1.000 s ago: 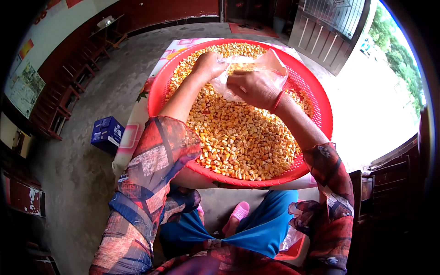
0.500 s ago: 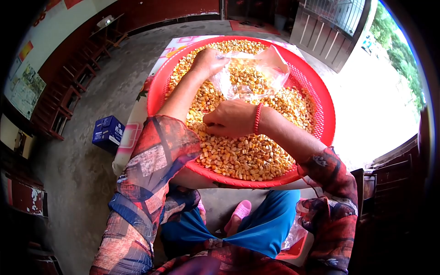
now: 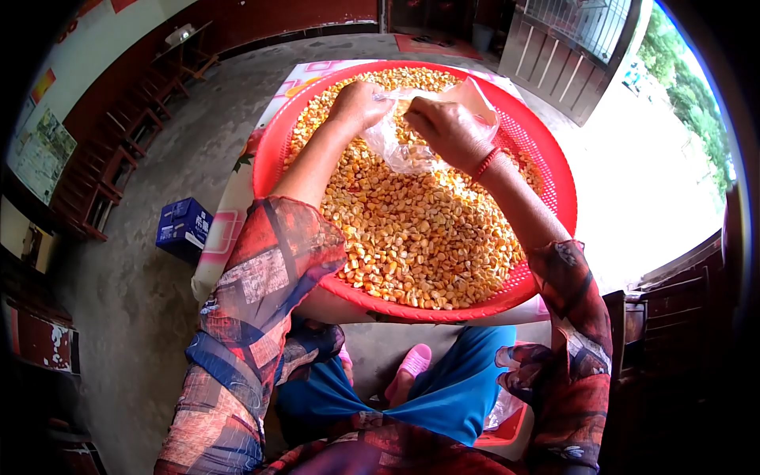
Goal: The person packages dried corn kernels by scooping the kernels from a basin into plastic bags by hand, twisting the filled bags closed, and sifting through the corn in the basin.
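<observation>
Red mesh basket (image 3: 546,142) of corn kernels (image 3: 412,237); plastic bag (image 3: 408,158) above them, right hand (image 3: 451,131) back over it.
Risen from the kernels, likely bringing some: fingers curled together, contents hidden. Left hand (image 3: 358,104) pinches the bag's edge.

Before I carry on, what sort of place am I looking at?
An indoor room, perhaps a home or small hall: dark chairs line a wall, the floor looks like bare concrete, and a metal door stands open beside daylight and greenery.

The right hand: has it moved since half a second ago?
Yes: judged against the red tray, the right hand has moved forward and slightly right, over the plastic bag.
</observation>
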A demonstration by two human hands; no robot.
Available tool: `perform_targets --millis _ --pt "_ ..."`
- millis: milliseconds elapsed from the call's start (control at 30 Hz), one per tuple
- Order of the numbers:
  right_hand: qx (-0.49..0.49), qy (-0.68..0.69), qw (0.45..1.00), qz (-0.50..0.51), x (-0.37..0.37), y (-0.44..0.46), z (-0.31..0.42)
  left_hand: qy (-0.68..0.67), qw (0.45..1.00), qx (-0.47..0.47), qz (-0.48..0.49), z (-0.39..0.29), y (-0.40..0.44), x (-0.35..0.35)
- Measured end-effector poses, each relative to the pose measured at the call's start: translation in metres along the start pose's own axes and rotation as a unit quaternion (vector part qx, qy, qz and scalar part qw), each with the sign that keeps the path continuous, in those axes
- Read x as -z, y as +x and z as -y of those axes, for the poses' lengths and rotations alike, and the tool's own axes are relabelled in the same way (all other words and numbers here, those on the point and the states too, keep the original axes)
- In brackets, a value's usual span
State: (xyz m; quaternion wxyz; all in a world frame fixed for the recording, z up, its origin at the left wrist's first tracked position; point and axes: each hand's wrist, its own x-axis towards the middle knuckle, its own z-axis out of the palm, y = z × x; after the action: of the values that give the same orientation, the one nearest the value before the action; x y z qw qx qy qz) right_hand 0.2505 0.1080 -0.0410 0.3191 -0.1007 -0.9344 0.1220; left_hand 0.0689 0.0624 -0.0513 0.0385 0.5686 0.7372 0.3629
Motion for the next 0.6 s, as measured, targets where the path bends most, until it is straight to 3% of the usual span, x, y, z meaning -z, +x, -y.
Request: perform_targets --millis 133,233,300,367,500,600 --pt "-0.056 -0.044 0.997 0.000 0.009 -0.005 -0.027 0.006 1.000 0.001 0.004 -0.001 -0.001 0.002" --pt "-0.025 -0.128 0.991 -0.026 0.010 -0.011 -0.046 0.001 1.000 -0.006 0.001 0.001 0.000 0.001" --pt "-0.042 -0.146 0.988 0.003 0.009 -0.012 -0.057 -0.007 1.000 -0.008 0.000 0.004 0.001 0.000" --pt "-0.119 -0.170 0.977 0.056 0.008 -0.014 -0.062 -0.020 1.000 0.008 0.022 0.007 0.003 -0.001" --pt "-0.150 -0.235 0.952 0.122 0.012 -0.022 -0.072 -0.014 0.999 0.024 0.027 0.002 0.001 0.001" --pt "-0.123 -0.199 0.967 0.099 0.022 -0.019 -0.076 -0.014 0.998 0.014 0.061 0.007 0.004 0.000"
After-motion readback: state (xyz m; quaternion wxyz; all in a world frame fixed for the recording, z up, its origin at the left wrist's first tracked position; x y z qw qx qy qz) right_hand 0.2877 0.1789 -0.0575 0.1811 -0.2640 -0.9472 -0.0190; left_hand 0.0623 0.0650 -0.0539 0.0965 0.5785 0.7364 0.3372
